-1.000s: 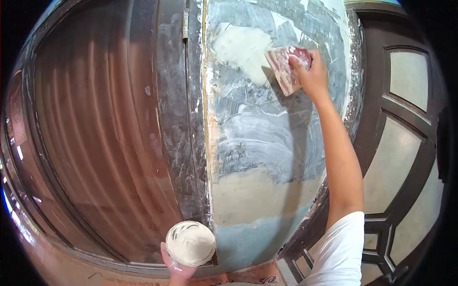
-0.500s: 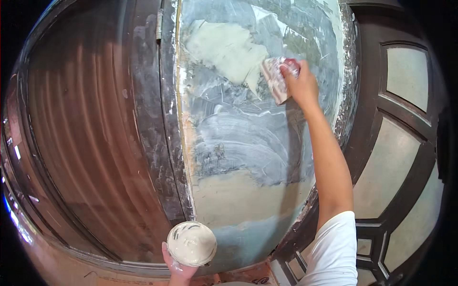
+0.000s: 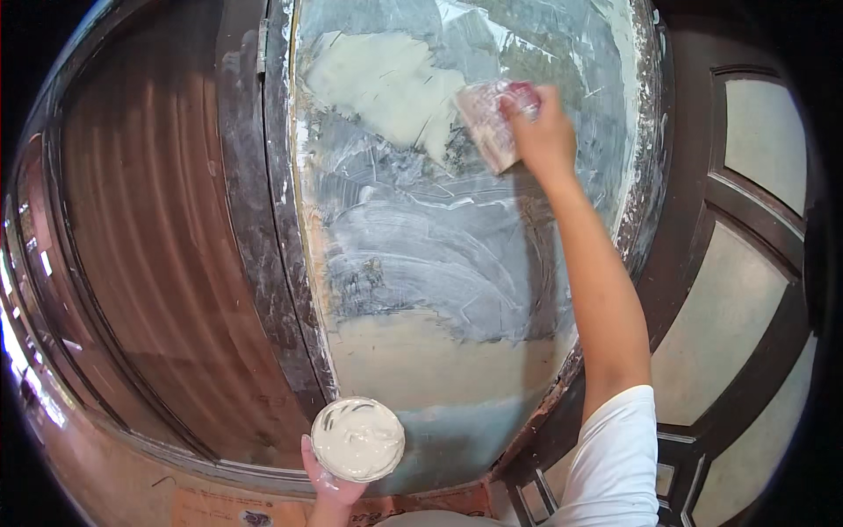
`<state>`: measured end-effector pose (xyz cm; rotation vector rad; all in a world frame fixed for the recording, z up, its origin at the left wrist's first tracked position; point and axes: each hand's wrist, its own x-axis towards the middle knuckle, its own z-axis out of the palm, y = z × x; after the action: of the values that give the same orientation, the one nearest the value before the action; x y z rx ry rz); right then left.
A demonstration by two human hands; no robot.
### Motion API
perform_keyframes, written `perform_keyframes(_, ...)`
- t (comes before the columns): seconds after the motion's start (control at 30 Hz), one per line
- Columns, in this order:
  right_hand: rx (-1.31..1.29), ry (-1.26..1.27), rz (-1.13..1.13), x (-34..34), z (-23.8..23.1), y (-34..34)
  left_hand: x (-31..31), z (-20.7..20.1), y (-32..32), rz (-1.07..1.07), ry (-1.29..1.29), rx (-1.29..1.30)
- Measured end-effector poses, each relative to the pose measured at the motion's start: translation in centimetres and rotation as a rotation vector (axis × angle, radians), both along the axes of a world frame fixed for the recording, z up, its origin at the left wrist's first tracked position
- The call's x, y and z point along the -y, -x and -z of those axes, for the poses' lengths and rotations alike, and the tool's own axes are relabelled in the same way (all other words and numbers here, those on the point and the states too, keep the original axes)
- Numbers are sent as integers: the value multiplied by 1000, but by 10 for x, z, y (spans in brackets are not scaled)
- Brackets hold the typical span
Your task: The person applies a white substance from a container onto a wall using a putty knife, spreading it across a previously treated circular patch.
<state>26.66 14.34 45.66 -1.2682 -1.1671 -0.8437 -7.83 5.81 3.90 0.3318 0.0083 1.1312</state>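
My right hand (image 3: 544, 132) is raised high and grips a flat putty scraper (image 3: 488, 123) with a red handle; its smeared blade lies against the wall panel (image 3: 439, 255). The panel is grey-blue, streaked with white putty, with a thick pale patch (image 3: 386, 83) just left of the blade. Low in the view, my left hand (image 3: 329, 483) holds up a small round tub of white putty (image 3: 357, 439) from beneath.
A dark, putty-smeared frame (image 3: 259, 220) borders the panel on the left, with a brown ribbed shutter (image 3: 140, 255) beyond it. On the right stands a dark wooden door with pale panes (image 3: 746, 263). A cardboard sheet (image 3: 228, 509) lies below.
My right hand and the scraper have shifted left across the panel toward the pale putty patch. The tub in my left hand has stayed about where it was.
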Motion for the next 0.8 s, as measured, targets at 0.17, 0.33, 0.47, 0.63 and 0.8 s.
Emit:
perform_keyframes(0.17, 14, -70, -260, 3, -12, -5, 9, -9, -12, -17, -10, -3)
perform_keyframes(0.33, 76, 84, -51, 7, -9, -7, 15, -10, -28, -22, 2, -38)
perform_keyframes(0.47, -92, -236, -340, 26, 11, -77, 25, -18, -39, 43, 93, 115)
perform_keyframes(0.63, -276, 10, -777, 69, 171, -36, 29, -9, -43, -74, 36, 5)
perform_keyframes(0.8, -686, 435, -1090, 94, 331, -44, 33, -28, -74, -26, 42, -18)
